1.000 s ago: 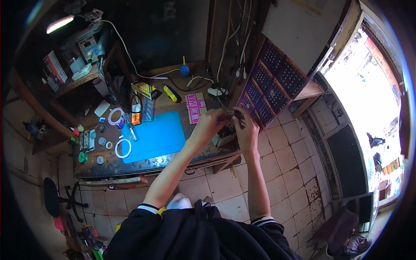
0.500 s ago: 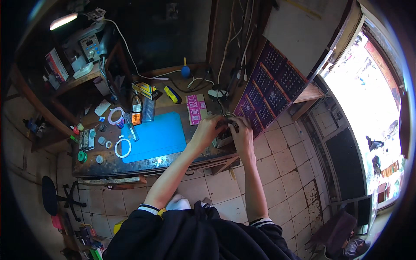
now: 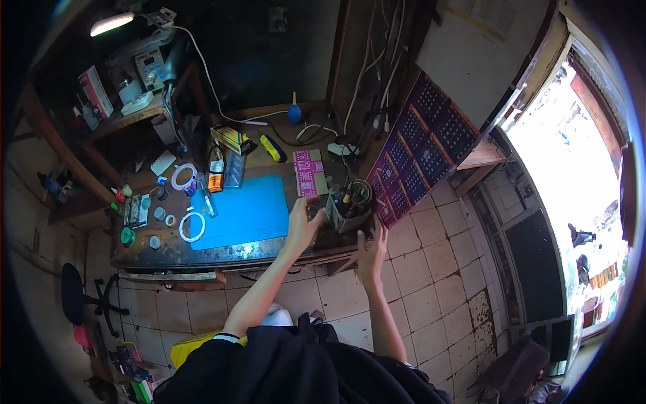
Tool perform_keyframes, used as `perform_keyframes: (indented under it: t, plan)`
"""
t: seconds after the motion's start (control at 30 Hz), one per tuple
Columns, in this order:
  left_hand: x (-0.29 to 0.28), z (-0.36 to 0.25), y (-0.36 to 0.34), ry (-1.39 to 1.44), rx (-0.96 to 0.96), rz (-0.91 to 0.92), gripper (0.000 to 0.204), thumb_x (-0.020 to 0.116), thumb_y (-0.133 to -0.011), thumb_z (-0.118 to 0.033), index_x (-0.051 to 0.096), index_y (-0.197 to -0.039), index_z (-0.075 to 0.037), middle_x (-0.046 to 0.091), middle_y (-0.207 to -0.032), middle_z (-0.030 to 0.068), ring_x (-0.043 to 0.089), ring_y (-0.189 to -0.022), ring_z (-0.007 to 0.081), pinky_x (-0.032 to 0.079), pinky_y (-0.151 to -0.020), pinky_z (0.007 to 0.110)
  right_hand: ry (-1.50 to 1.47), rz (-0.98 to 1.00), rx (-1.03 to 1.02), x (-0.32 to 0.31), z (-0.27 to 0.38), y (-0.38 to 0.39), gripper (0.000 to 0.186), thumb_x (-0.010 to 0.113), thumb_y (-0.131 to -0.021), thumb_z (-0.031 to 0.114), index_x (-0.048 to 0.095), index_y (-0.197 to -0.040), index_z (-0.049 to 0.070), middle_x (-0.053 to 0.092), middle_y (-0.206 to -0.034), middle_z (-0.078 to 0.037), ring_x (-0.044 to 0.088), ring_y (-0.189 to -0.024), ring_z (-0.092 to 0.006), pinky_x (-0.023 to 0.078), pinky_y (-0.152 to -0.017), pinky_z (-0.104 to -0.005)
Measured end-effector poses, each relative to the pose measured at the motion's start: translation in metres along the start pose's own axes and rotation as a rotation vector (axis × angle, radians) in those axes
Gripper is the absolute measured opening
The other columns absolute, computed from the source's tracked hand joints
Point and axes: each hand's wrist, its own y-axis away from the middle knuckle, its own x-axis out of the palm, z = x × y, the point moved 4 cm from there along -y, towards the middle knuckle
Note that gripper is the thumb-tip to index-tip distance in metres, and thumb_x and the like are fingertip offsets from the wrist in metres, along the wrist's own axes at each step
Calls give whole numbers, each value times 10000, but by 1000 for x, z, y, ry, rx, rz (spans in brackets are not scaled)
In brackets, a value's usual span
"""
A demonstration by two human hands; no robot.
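At the desk's right corner stands a grey open box (image 3: 342, 219) packed with small dark items, a yellow-tipped piece and what looks like a coil of wire (image 3: 361, 194). My left hand (image 3: 306, 225) is just left of the box, its fingers apart and nothing in it. Below the box's right side, past the desk edge, my right hand (image 3: 371, 254) is raised with thumb and fingers spread, also without anything in it. A pink and white printed card (image 3: 309, 174) lies behind my left hand. The blue work mat (image 3: 239, 214) spreads to its left.
A yellow and black tool (image 3: 272, 149), a blue blower bulb (image 3: 294, 113) and cables lie toward the back. White rings (image 3: 192, 227), small jars and a green lid (image 3: 128, 236) cover the desk's left. A purple patterned panel (image 3: 420, 138) rises close on the right.
Both hands have come away from the box, where their fingers were together over its top. The left moved left, the right came down nearer to me. The box's contents now show.
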Motion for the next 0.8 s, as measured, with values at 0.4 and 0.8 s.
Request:
perform_keyframes:
  t: [0.4,0.8]
  plan:
    - [41,33,3,67,-53,113,615,630,-823,-214,329,-1303,24,429,-1199,178,503,-1089,247,434,-892,335,148,-40,-32,48,-42,0,969,771,-623,140,160,-1347,-63,270,-1313,-298,249,-1239,-442,219,-1037,-481]
    - [38,42,2,359,-80,239,678,644,-801,-307,326,-1321,-10,431,-1246,197,459,-1157,284,385,-956,360,227,-154,-72,55,-28,-9,895,798,-560,147,274,-1263,-36,396,-1132,-255,413,-1070,-432,361,-887,-483]
